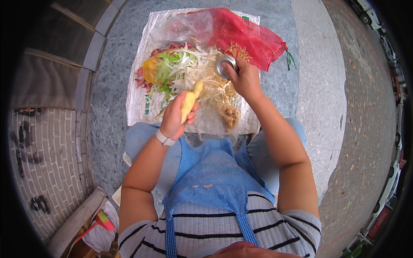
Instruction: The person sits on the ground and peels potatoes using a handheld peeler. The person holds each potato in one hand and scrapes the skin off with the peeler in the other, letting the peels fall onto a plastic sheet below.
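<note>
My left hand (171, 117) is closed around a peeled, pale yellow piece of ginger root (190, 101), whose knobbly end points up and away from me. In my right hand (246, 79) I grip a small round metal cup or lid (221, 64), its open face turned towards the ginger but apart from it. Below both hands lies a heap of white and green vegetable peelings (185, 69). Brownish shavings (238, 51) are scattered at its right. Close to my knees, unpeeled ginger (228, 115) sits in or on a clear plastic bag (208, 119).
A white woven sack (138, 108) with printed writing is spread beneath everything. A red mesh bag (248, 35) and a crumpled clear bag (184, 27) lie at its far side. Reddish skins (142, 82) and an orange bag (150, 69) are left. A brush (105, 221) stands lower left.
</note>
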Tool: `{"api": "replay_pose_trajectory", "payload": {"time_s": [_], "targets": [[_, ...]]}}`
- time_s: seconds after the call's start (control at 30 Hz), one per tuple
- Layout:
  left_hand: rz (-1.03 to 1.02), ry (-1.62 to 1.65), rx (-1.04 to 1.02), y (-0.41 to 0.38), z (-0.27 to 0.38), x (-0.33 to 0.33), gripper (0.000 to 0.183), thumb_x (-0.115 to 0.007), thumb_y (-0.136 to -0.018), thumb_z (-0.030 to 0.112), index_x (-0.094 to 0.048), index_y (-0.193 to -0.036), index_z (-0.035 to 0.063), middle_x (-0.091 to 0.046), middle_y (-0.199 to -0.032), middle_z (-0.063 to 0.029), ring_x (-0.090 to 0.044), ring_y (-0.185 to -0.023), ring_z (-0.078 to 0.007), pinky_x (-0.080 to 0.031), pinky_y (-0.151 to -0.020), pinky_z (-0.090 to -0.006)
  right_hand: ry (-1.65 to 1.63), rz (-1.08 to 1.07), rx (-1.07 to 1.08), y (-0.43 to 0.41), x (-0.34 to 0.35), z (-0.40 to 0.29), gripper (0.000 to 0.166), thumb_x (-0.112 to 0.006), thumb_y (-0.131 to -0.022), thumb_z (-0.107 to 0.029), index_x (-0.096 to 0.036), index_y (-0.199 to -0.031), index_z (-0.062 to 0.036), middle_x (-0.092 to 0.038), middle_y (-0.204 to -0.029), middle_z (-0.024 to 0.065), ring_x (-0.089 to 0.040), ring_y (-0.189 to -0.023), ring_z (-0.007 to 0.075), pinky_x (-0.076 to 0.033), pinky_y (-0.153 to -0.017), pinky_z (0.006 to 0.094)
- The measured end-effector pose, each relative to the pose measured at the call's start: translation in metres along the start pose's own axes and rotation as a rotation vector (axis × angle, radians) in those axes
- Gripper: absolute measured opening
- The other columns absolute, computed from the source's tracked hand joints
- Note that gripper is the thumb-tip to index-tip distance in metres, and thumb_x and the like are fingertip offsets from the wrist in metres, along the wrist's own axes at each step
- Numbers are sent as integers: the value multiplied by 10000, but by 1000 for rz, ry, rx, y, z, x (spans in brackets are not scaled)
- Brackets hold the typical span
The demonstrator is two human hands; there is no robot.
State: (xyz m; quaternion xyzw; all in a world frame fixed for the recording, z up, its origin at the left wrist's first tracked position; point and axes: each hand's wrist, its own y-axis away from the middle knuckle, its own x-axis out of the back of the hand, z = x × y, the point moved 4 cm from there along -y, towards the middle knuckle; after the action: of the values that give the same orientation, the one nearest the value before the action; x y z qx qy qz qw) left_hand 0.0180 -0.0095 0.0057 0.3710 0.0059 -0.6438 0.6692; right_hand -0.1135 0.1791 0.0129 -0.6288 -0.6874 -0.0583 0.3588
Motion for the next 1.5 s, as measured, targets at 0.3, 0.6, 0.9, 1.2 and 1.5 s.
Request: {"api": "replay_pose_trajectory", "payload": {"time_s": [0.3, 0.6, 0.9, 1.2, 1.5], "targets": [[-149, 215, 91, -6, -4, 10, 426, -395, -1008, 511, -508, -1095, 110, -514, -792, -38, -410, -563, -80, -350, -504, -228, -45, -143, 109, 24, -16, -31, 299, -712, -852, -289, -560, -761, -48, -591, -634, 156, -594, -566, 366, -455, -513, 433], [80, 195, 0, -8, -3, 4, 403, -423, -1013, 469, -555, -1041, 89, -566, -812, -32, -511, -666, -102, -398, -553, -246, -278, -164, 42, 45, -24, -50, 347, -731, -848, -304, -554, -732, -28, -567, -618, 174, -571, -543, 351, -435, -496, 405], [110, -12, -143, -18, -13, 20, 377, -439, -1024, 407, -569, -1060, 55, -597, -832, -22, -526, -652, -83, -406, -539, -236, -120, -68, 43, 13, -18, -20, 345, -725, -845, -299, -536, -716, -41, -573, -617, 170, -573, -552, 369, -441, -505, 429], [159, 68, -181, -9, -1, 5, 416, -352, -1036, 419, -559, -1085, 62, -610, -827, -69, -574, -684, -134, -473, -565, -281, -185, -104, 78, 27, -12, -40, 355, -731, -843, -307, -534, -728, -36, -559, -620, 170, -559, -548, 352, -424, -496, 413], [64, -230, -111, -9, -4, -1, 304, -358, -1047, 373, -484, -1130, 109, -556, -769, -71, -448, -517, -88, -336, -401, -212, -126, -181, 29, 11, -21, -13, 361, -709, -858, -341, -560, -743, -34, -582, -619, 173, -582, -569, 367, -440, -518, 431]]}}
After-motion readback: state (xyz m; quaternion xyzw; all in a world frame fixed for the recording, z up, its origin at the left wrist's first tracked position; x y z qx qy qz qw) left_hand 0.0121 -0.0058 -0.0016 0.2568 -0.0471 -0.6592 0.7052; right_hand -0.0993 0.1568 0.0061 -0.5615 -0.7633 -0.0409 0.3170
